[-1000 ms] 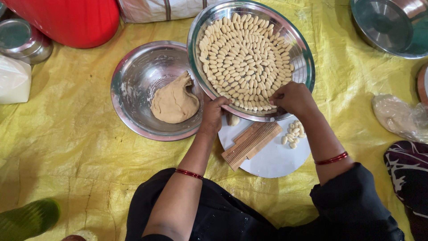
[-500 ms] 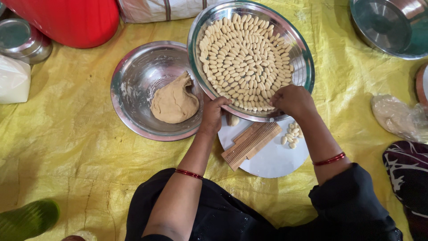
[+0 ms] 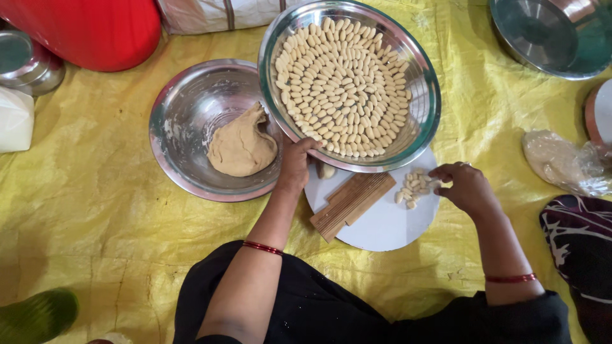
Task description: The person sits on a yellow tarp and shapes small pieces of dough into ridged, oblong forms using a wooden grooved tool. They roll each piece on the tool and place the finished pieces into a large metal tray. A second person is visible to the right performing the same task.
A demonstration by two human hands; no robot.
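Left hand (image 3: 296,164) grips steel tray (image 3: 417,124) of ridged dough pieces (image 3: 347,79); right hand (image 3: 465,186) pinches loose pieces (image 3: 411,188)

Shiny steel tray (image 3: 426,95), ridged wooden board (image 3: 352,202) — matt dough (image 3: 241,143)

Home floor kitchen, yellow tarp (image 3: 95,191), steel bowls (image 3: 185,127), dough lump (image 3: 241,146)

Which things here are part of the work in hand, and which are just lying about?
In use: left hand on the steel tray of shaped pieces; right hand at the loose pieces on the white board; ridged wooden paddle; dough in its bowl.

Lying about: red container, plastic bag, spare steel bowl.
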